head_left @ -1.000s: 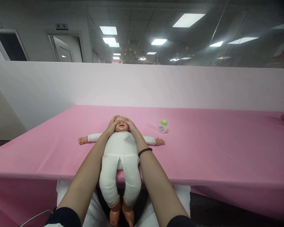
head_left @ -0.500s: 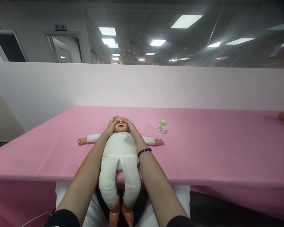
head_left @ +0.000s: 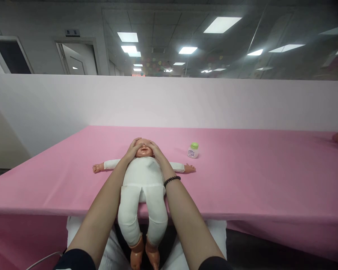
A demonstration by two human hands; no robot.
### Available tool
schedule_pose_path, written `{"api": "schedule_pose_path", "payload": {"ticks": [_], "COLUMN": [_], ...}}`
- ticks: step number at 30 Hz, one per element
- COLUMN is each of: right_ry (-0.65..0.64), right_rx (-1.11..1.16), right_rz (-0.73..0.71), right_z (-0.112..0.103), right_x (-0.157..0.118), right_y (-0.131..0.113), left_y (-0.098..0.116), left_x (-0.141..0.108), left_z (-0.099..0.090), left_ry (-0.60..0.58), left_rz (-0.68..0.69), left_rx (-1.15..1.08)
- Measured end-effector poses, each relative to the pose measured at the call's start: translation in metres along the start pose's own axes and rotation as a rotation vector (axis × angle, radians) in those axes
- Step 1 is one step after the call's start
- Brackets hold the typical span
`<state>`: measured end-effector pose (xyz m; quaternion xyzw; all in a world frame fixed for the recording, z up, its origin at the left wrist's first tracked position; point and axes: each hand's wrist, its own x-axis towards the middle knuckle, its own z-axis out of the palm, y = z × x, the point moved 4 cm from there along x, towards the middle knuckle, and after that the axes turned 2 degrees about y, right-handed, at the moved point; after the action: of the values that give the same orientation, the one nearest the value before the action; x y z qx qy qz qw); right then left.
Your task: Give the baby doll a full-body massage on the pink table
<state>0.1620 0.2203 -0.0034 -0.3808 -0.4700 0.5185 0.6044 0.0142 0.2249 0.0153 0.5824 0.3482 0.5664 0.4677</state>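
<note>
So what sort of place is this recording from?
Probably an infant-care practice room in an office-type building: a baby doll lies on a pink-covered table, a green-capped bottle stands nearby, and panel lights line the ceiling.

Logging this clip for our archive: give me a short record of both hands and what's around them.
left hand: on the doll's head
right hand: also on the head; black bead bracelet on wrist
doll: on its back, white suit, arms spread
bottle: upright, green cap, beyond the doll's arm
table: pink cloth
</note>
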Motion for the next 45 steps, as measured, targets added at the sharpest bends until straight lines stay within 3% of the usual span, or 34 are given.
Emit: {"api": "schedule_pose_path", "payload": {"ticks": [13,18,25,30,45], "right_ry": [-0.030,-0.021,-0.040,-0.034,0.014], "right_rx": [0.069,0.143,0.060,0.008,0.028], "right_rz": [-0.047,0.002,-0.028,-0.030,-0.044], "right_z": [0.006,0.008,0.006,0.002,0.003], "right_x": [0.002,-0.004,-0.002,0.000,-0.001], "right_y": [-0.005,-0.008,-0.005,0.000,-0.003], "left_y": [0.000,0.000,0.002,0.002,0.000], "left_x": [-0.002,0.000,-0.003,-0.006,0.001], "left_z": [0.002,0.005,0.002,0.002,0.004], "left_ry": [0.030,0.069,0.045,0.004,0.050], "left_rz": [0.022,-0.004,0.033,-0.027,-0.013], "left_rx": [-0.040,-0.088,-0.039,-0.103,-0.052]}}
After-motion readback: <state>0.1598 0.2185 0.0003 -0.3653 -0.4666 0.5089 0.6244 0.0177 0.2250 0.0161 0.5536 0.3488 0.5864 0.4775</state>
